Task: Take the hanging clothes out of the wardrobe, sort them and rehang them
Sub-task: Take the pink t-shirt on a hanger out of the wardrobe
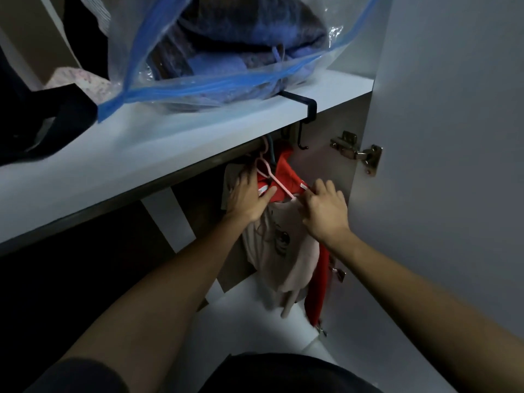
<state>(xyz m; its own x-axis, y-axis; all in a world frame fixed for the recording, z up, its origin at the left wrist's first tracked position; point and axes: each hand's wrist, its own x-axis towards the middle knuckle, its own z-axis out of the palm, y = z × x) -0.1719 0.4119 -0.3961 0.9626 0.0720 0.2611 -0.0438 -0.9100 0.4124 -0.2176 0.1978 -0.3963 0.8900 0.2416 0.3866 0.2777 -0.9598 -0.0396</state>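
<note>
Under the white shelf hang a red garment (286, 173) and a beige printed top (279, 245) on a pink hanger (268, 173). A dark teal hanger hook shows behind the pink one. My left hand (248, 194) lies against the left side of the clothes, fingers fairly straight, thumb touching the red collar. My right hand (324, 211) has its fingers curled at the right shoulder of the garments, pinching the fabric near the hanger's arm. The rail is mostly hidden by the shelf.
A white shelf (175, 137) juts out above, holding a clear blue-zipped storage bag (226, 52) of folded clothes. A black hook (304, 117) hangs from the shelf edge. The open wardrobe door (453, 137) with its hinge (357, 153) stands at the right.
</note>
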